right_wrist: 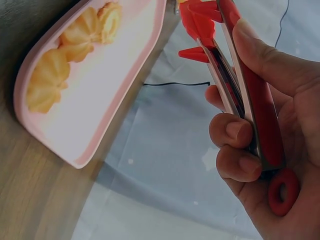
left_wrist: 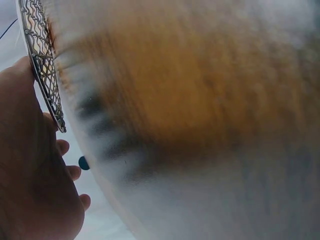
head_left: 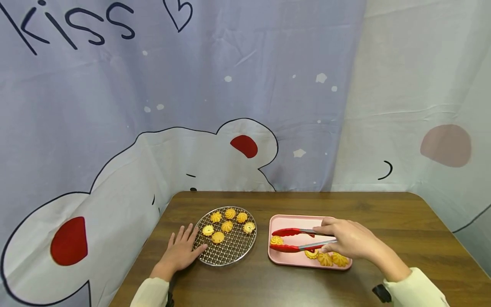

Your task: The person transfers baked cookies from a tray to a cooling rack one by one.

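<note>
Left of the pink rectangular tray (head_left: 293, 222), the left hand (head_left: 181, 252) is touching a round wire rack (head_left: 230, 252), fingers spread. The right hand (head_left: 349, 238) is gripping red-tipped metal tongs (head_left: 310, 246) astride a swirled yellow cookie (head_left: 276, 241) at the tray's left end; gentle squeezing should suit.

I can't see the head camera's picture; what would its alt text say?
A right hand holds red-tipped tongs over a pink tray of cookies, the tips either side of one. The left hand touches a round wire rack bearing seven more, on a wooden table.
</note>
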The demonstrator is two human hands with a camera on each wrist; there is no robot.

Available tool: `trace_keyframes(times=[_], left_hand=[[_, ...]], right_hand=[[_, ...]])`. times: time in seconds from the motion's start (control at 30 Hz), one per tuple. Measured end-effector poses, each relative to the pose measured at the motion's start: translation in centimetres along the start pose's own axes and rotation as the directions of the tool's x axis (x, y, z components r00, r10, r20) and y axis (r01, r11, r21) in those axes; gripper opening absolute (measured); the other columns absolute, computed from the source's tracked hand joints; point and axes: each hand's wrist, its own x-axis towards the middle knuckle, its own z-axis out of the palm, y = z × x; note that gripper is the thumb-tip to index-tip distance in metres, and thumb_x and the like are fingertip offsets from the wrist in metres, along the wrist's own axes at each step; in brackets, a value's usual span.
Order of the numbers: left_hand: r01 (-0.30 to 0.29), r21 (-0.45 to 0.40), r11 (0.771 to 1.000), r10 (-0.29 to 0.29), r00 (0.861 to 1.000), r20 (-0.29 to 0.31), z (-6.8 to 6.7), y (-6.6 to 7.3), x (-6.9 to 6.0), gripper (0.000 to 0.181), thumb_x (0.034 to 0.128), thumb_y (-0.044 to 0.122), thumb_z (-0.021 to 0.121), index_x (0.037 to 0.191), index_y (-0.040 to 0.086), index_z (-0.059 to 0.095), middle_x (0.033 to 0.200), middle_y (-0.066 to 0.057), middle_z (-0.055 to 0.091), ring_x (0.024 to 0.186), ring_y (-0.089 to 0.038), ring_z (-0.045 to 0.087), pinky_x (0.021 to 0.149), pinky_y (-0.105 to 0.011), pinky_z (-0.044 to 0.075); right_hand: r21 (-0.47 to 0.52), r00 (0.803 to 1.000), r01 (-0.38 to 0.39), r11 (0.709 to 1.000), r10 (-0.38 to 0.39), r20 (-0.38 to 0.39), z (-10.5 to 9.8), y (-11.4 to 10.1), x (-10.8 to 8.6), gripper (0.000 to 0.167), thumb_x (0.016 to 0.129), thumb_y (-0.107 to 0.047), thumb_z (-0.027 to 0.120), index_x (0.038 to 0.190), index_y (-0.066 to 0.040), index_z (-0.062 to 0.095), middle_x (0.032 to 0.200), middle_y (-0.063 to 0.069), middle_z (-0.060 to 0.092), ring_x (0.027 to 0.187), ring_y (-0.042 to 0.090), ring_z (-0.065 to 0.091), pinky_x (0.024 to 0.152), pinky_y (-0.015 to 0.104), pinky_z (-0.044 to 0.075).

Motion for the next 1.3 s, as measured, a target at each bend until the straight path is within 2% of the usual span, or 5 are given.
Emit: trace_keyframes(times=[0.13,0.4,0.73,1.03,1.3], left_hand=[[0.006,0.001,1.000,-0.006,1.000,-0.003,0.1,-0.1,-0.1,0.083,0.1014,0.062,0.045,0.160,0.006,0.028,0.167,-0.021,0.018,0.153,-0.048,0.009,0.118,-0.070,0.003],[-0.022,0.003,1.000,0.022,0.999,-0.043,0.2,0.0,-0.1,0.079,0.1022,0.056,0.048,0.157,0.001,0.034,0.164,-0.025,0.023,0.151,-0.051,0.015,0.117,-0.072,0.006],[-0.002,0.016,1.000,0.002,1.000,-0.006,0.1,-0.2,-0.1,0.083,0.1017,0.062,0.044,0.160,0.006,0.029,0.167,-0.021,0.019,0.153,-0.048,0.010,0.118,-0.071,0.004],[0.000,0.026,1.000,0.000,1.000,-0.014,0.4,-0.3,0.0,0.083,0.1012,0.063,0.044,0.160,0.006,0.030,0.167,-0.021,0.020,0.153,-0.048,0.011,0.118,-0.071,0.005],[0.002,0.015,1.000,-0.001,1.000,-0.017,0.4,-0.3,-0.1,0.083,0.1013,0.062,0.044,0.160,0.005,0.030,0.167,-0.021,0.019,0.153,-0.048,0.011,0.117,-0.071,0.004]], right_hand=[[0.001,1.000,0.004,1.000,-0.004,0.005,0.1,-0.2,0.7,0.047,0.082,-0.039,0.082,0.125,-0.020,0.075,0.104,-0.011,0.062,0.074,0.000,0.055,0.056,0.023,0.042],[0.013,1.000,0.021,1.000,-0.021,0.011,0.2,-0.8,2.0,0.048,0.082,-0.042,0.082,0.125,-0.020,0.075,0.100,-0.013,0.059,0.073,0.000,0.050,0.055,0.023,0.040],[0.020,0.999,0.029,0.999,-0.030,0.017,0.7,-1.6,3.9,0.048,0.081,-0.040,0.083,0.125,-0.021,0.075,0.095,-0.013,0.057,0.071,0.001,0.048,0.056,0.024,0.039],[0.048,0.999,0.035,0.998,-0.037,0.028,1.4,-2.2,5.8,0.048,0.081,-0.035,0.085,0.126,-0.022,0.074,0.100,-0.013,0.061,0.076,0.004,0.054,0.059,0.026,0.043],[0.060,0.998,0.051,0.997,-0.053,0.019,2.5,-2.6,7.8,0.049,0.080,-0.033,0.086,0.127,-0.024,0.073,0.091,-0.012,0.058,0.071,0.005,0.049,0.059,0.026,0.041]])
